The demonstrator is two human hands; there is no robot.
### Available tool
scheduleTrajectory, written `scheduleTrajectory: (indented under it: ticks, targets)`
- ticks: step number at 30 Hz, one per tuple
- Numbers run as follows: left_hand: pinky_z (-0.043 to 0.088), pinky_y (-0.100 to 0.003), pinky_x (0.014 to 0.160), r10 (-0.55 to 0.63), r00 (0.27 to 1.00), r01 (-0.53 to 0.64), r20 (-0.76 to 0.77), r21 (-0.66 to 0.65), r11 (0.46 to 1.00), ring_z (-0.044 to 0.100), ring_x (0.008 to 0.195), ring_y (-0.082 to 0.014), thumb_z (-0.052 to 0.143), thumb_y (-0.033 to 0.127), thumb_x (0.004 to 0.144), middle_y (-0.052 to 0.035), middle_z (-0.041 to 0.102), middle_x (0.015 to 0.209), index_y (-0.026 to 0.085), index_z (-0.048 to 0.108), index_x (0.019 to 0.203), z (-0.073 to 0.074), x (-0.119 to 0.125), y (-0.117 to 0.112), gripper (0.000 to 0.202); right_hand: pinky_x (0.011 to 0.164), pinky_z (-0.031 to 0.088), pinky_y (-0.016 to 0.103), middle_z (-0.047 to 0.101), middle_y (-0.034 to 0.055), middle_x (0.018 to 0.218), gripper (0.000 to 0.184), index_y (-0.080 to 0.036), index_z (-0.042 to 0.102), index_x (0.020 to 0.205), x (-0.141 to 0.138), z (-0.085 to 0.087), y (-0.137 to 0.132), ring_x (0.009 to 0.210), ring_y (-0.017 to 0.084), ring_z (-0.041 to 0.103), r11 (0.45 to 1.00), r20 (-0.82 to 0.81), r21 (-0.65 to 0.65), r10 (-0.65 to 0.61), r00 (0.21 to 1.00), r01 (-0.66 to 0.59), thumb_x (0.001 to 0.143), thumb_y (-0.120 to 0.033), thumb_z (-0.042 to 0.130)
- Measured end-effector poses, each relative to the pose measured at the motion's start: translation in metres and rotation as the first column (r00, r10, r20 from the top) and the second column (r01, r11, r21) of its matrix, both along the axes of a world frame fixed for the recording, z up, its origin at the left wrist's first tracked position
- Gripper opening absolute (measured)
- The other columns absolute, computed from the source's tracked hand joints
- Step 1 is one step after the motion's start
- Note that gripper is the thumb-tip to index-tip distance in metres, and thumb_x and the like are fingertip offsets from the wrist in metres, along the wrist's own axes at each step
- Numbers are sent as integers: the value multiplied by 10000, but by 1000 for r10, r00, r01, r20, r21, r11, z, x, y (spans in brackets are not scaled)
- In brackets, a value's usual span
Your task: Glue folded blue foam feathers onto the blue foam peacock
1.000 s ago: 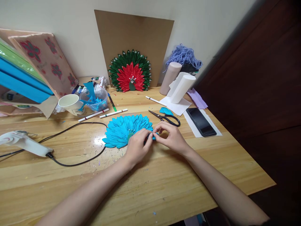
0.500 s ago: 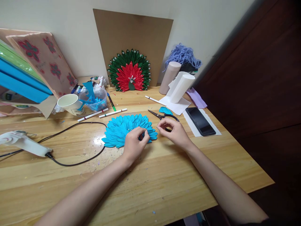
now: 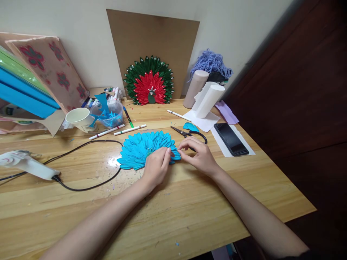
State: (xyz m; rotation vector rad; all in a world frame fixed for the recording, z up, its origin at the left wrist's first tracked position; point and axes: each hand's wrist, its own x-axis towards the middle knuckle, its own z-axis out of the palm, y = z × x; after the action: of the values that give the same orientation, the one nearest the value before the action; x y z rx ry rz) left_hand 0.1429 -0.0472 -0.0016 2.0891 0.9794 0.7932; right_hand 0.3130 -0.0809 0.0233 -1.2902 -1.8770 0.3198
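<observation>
A blue paper peacock fan [image 3: 135,153] made of layered petals lies flat on the table, with a green piece partly visible at its middle. Over its lower right part rests my left hand [image 3: 157,165], thumb and forefinger closed at the right-hand petals; its other fingers are hidden beneath. My right hand [image 3: 199,157] pinches a blue petal tip at the fan's right edge, the fingertips of both hands close together. Behind my right hand lie black-handled scissors [image 3: 183,133], blades open, and a small blue paper piece [image 3: 191,126].
At left lie a white glue gun [image 3: 29,167] and its black cable [image 3: 84,189]. Behind stand a paper cup [image 3: 78,119], a tub of blue scraps [image 3: 110,121], and a red-green paper peacock [image 3: 150,86] on brown board. A phone [image 3: 231,140] and white rolls [image 3: 210,101] are at right.
My right hand has moved left to the fan's edge, where its fingertips now meet the petals. My left thumb and forefinger have closed together; the fan stays in place.
</observation>
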Motion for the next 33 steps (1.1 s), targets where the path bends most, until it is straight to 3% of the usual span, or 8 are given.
scheduleTrajectory:
  ticks: [6, 13, 19, 26, 33]
  targets:
    - [394, -239, 614, -86, 974, 139, 211, -250, 958, 533, 613, -129, 318, 419, 929, -4, 568, 610, 161, 560, 626, 0, -1, 7, 465, 762, 441, 365, 656, 34, 827, 65, -234, 605, 834, 1, -4, -1, 803, 192, 580, 987, 151, 144, 46, 988, -68, 801, -181, 588]
    - [388, -223, 584, -90, 965, 159, 247, -278, 947, 490, 590, -115, 432, 363, 884, 6, 542, 611, 154, 551, 627, 1, -1, 10, 352, 777, 451, 373, 631, 54, 932, 85, -241, 626, 843, 3, -7, 0, 861, 199, 575, 988, 190, 138, 41, 981, -68, 790, -184, 592]
    - [376, -216, 577, -85, 968, 147, 237, -256, 956, 479, 592, -109, 434, 318, 883, 1, 559, 636, 151, 570, 645, 1, 0, 9, 320, 835, 480, 361, 559, 72, 1004, 57, -208, 614, 808, 1, -2, 0, 975, 199, 557, 998, 7, -28, 51, 999, -50, 781, -163, 591]
    - [371, -217, 587, -98, 976, 133, 196, -179, 975, 503, 617, -111, 445, 281, 878, -6, 572, 643, 147, 579, 614, 5, 0, 8, 324, 722, 535, 288, 594, 28, 834, 17, -183, 581, 777, -3, -4, 1, 799, 142, 586, 958, -288, -267, 19, 957, -100, 785, -195, 590]
    - [335, -209, 524, -80, 984, 102, 160, -137, 985, 458, 550, -99, 506, 284, 827, 5, 550, 586, 143, 610, 638, 5, 2, 7, 257, 710, 533, 286, 606, 18, 790, 70, -171, 585, 750, -3, -7, 2, 742, 131, 594, 942, -355, -321, -25, 935, -97, 755, -226, 628]
